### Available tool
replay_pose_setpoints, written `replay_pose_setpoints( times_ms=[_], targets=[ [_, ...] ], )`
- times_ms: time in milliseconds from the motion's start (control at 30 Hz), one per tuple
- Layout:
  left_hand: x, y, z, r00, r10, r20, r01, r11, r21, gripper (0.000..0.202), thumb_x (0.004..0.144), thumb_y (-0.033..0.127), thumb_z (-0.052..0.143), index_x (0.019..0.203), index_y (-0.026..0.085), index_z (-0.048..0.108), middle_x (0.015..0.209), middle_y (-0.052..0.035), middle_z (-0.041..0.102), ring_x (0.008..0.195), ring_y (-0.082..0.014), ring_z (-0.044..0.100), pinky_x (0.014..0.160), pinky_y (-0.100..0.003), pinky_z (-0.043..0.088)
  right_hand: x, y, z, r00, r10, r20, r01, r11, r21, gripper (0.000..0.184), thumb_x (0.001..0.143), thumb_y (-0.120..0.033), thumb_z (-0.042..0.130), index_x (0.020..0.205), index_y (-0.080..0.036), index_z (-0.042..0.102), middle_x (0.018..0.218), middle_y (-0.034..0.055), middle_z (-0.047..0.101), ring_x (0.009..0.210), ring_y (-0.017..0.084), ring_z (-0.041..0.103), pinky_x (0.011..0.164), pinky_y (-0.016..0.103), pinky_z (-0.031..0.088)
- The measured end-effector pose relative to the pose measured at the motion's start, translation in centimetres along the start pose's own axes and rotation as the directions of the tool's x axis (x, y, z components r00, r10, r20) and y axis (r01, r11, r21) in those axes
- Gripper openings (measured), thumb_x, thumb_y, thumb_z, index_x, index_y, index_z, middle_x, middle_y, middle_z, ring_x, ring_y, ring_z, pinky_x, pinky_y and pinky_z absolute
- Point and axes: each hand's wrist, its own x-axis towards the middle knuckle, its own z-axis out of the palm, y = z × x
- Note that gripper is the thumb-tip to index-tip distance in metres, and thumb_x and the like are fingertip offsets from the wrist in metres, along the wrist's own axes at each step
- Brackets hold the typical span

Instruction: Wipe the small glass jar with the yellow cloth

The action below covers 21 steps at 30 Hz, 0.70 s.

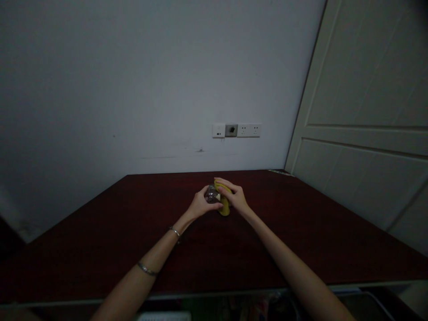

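Note:
Above the middle of the dark red table, my left hand (199, 204) is closed round a small clear container (212, 195), which looks like a glass or plastic jar. My right hand (236, 196) grips a yellow cloth (224, 207) and presses it against the container's right side. Part of the cloth hangs down below my right fingers. The container's far side and its lower part are hidden by the hands and the cloth. Whether it rests on the tabletop cannot be made out.
The dark red tabletop (150, 214) reaches back to a pale wall (160, 80). Sockets and a switch plate (249, 130) sit on that wall. A white panelled door (371, 107) stands along the right. Below the front edge lie several dim items, among them a white object (163, 316).

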Motion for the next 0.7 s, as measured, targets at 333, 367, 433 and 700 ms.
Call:
replay_pose_setpoints(
  times_ms=[333, 367, 433, 700],
  targets=[
    [0.6, 0.0, 0.1, 0.993, -0.115, 0.0, 0.114, 0.984, -0.133, 0.056, 0.056, 0.035, 0.077, 0.101, 0.01, 0.056, 0.097, -0.0098, 0.064, 0.084, -0.0188, 0.061, 0.078, -0.031, 0.049, -0.3, 0.0, -1.4, 0.979, 0.068, 0.194, -0.072, 0.997, 0.015, 0.065, 0.069, -0.043, 0.066, 0.127, -0.025, 0.046, 0.132, 0.0063, 0.048, 0.119, 0.024, 0.047, 0.102, 0.038, 0.035],
    [0.7, 0.1, 0.1, 0.991, -0.133, 0.015, 0.133, 0.978, -0.163, 0.054, 0.057, 0.036, 0.076, 0.1, 0.01, 0.057, 0.096, -0.0097, 0.065, 0.083, -0.0183, 0.061, 0.077, -0.031, 0.049, -0.4, 0.1, -1.6, 0.973, 0.074, 0.22, -0.079, 0.997, 0.014, 0.074, 0.064, -0.042, 0.071, 0.13, -0.025, 0.042, 0.134, 0.0069, 0.045, 0.12, 0.024, 0.046, 0.102, 0.038, 0.035],
    [0.7, 0.3, 0.1, 0.983, -0.178, 0.055, 0.185, 0.957, -0.222, 0.051, 0.057, 0.036, 0.076, 0.097, 0.01, 0.058, 0.094, -0.0093, 0.065, 0.08, -0.0173, 0.062, 0.075, -0.03, 0.05, -0.5, 0.5, -1.6, 0.969, 0.085, 0.231, -0.083, 0.996, -0.019, 0.087, 0.055, -0.036, 0.078, 0.132, -0.026, 0.037, 0.135, 0.0077, 0.043, 0.121, 0.025, 0.044, 0.102, 0.039, 0.035],
    [0.5, 0.8, 0.0, 0.925, -0.331, 0.187, 0.369, 0.901, -0.229, 0.056, 0.061, 0.043, 0.072, 0.102, 0.009, 0.055, 0.092, -0.0111, 0.064, 0.068, -0.0179, 0.062, 0.056, -0.03, 0.053, -1.0, 1.0, -1.1, 0.985, 0.032, 0.168, -0.004, 0.986, -0.167, 0.081, 0.056, -0.028, 0.078, 0.129, -0.025, 0.042, 0.13, 0.0081, 0.046, 0.119, 0.023, 0.045, 0.104, 0.039, 0.032]
  ],
)
